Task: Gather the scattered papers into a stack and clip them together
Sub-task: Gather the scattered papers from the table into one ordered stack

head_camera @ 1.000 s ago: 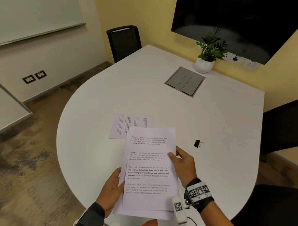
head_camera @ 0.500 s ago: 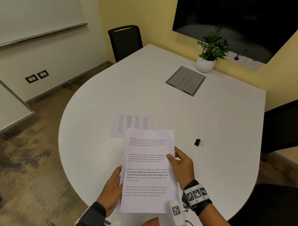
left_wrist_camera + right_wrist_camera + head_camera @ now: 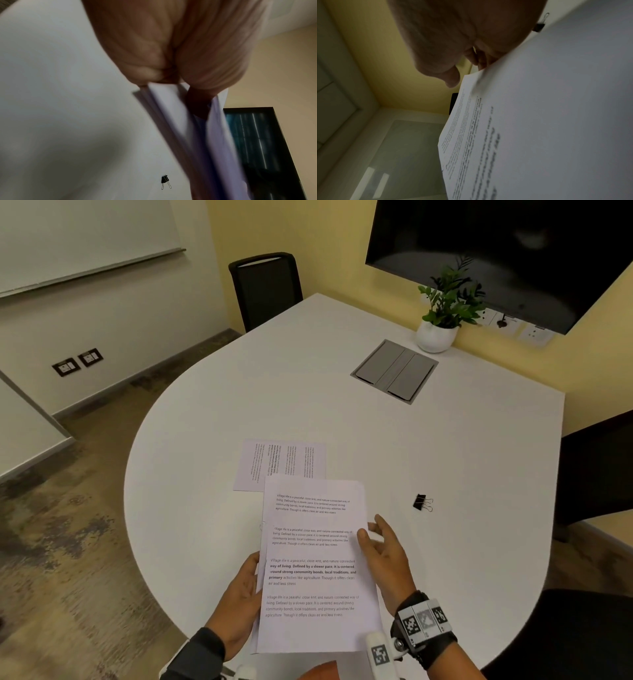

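A stack of printed papers (image 3: 313, 570) is held above the near edge of the white table (image 3: 445, 457). My left hand (image 3: 251, 573) grips the stack's left edge, thumb and fingers pinching the sheets (image 3: 197, 135) in the left wrist view. My right hand (image 3: 371, 530) lies along the right edge with loose fingers. In the right wrist view its thumb (image 3: 452, 79) stands just off the paper's corner (image 3: 539, 121). One more printed sheet (image 3: 281, 465) lies flat on the table just beyond the stack. A black binder clip (image 3: 422, 503) sits on the table to the right of my right hand.
A potted plant (image 3: 436, 335) and a grey cable hatch (image 3: 394, 371) are at the far side of the table. A black chair (image 3: 265, 285) stands at the far end, and dark seats (image 3: 599, 467) on the right. A dark screen (image 3: 496, 244) hangs on the yellow wall.
The offset sheets have slid into line, so the stack looks squarer. My right thumb has loosened from the stack's right edge and the fingers have straightened.
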